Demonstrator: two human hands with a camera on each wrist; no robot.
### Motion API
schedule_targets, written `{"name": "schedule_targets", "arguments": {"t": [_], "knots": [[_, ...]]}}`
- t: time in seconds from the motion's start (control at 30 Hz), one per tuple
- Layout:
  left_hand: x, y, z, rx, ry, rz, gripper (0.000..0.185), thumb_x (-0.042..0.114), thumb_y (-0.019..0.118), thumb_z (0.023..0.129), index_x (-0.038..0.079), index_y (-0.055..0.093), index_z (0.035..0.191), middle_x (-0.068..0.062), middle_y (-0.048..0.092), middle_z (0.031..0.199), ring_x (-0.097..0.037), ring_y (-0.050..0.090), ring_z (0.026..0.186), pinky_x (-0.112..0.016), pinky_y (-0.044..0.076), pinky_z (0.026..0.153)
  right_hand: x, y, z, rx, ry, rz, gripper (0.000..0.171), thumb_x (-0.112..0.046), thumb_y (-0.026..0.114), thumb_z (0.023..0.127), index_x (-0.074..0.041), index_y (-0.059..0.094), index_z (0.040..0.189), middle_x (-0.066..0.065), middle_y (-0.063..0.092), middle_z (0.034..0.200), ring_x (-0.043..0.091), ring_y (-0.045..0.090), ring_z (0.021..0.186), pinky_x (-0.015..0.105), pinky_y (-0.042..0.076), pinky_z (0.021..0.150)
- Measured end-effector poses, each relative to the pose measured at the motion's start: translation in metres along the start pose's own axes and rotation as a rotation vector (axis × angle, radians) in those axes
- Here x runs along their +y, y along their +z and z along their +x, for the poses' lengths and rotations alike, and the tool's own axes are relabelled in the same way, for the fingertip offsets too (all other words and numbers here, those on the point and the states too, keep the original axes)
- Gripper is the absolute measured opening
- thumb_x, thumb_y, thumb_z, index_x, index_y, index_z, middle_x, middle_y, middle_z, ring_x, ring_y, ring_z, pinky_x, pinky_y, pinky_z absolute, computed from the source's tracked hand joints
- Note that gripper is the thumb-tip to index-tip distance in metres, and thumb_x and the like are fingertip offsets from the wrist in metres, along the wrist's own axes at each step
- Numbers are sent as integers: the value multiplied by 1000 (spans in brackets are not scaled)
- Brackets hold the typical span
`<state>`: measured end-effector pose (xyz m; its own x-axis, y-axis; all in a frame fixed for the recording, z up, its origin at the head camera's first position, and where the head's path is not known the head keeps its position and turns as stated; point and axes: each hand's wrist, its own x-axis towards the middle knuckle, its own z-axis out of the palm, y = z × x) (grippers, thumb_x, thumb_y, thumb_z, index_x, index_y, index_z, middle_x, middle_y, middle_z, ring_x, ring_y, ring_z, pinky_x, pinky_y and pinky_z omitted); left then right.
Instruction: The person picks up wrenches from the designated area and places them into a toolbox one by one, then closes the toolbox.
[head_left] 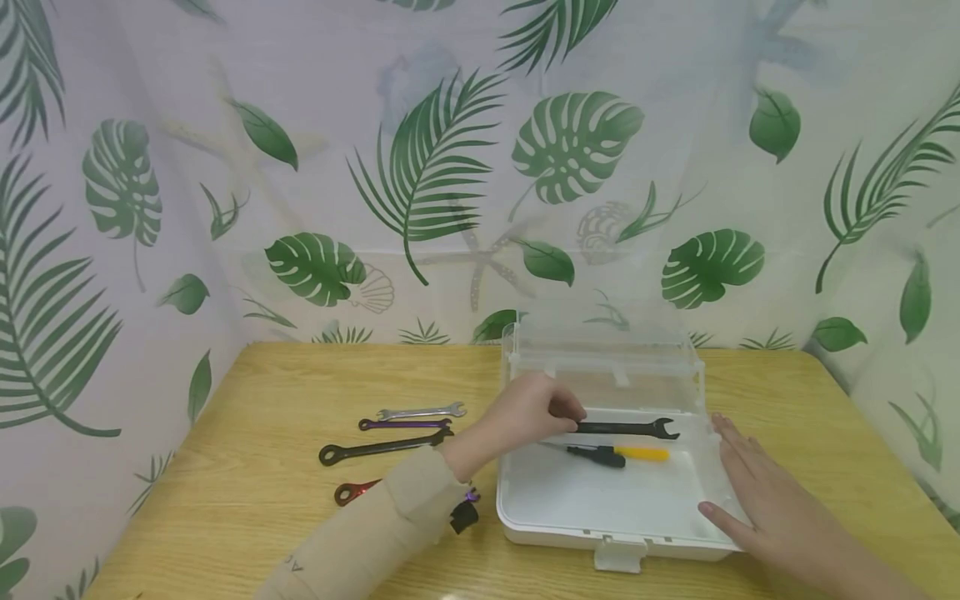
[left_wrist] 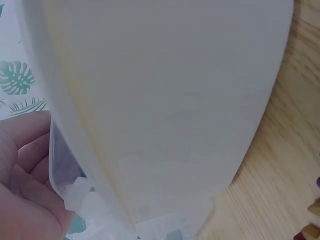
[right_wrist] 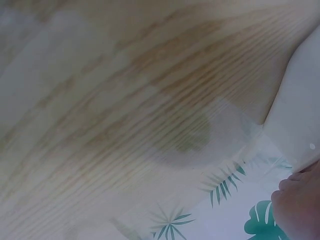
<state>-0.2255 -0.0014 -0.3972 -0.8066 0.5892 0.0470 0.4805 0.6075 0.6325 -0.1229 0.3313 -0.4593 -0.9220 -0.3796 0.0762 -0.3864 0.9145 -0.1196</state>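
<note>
My left hand (head_left: 532, 408) pinches a black open-ended wrench (head_left: 626, 429) by one end, holding it level over the white toolbox (head_left: 547, 533). Inside the box lie a screwdriver with a black handle (head_left: 597, 457) and another with a yellow handle (head_left: 648, 453). On the box's right side, my right hand (head_left: 765, 492) rests with its fingers extended. The left wrist view has part of the left hand (left_wrist: 30, 180) beside the box's pale wall (left_wrist: 165, 100); the wrench is hidden there. Only a bit of the right hand (right_wrist: 300, 205) appears in the right wrist view.
The box's clear lid (head_left: 607, 350) stands raised at the back. Left of the box, on the wooden table (head_left: 262, 467), lie a silver wrench (head_left: 422, 412), a purple wrench (head_left: 405, 425), a black wrench (head_left: 382, 448) and a red wrench (head_left: 352, 492) partly covered by the sleeve.
</note>
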Motion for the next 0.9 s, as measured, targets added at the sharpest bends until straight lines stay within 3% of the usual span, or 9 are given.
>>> {"name": "schedule_targets", "arguments": {"t": [0.17,0.63,0.9], "knots": [[-1,-4,-3,16,-2,-39,13,9,77,97,10,83,109,-2,83,108,-11,75,99,-14,56,84,0,0,0,0,8,-2,96,-49,61,105,11,16,164,27,13,176,48,21,161,4,-24,110],[-17,-29,-11,88,-12,-195,16,6,73,100,2,79,114,-12,80,113,-23,76,104,-18,59,86,-1,1,-2,-19,18,25,97,-49,59,106,9,10,166,25,8,178,48,18,162,3,-24,110],[-30,-44,-18,153,-2,-178,16,8,73,100,3,79,114,-11,81,113,-23,76,102,-21,61,87,-2,0,-1,-18,15,25,96,-49,59,106,9,11,166,24,7,178,48,19,162,3,-24,109]]}}
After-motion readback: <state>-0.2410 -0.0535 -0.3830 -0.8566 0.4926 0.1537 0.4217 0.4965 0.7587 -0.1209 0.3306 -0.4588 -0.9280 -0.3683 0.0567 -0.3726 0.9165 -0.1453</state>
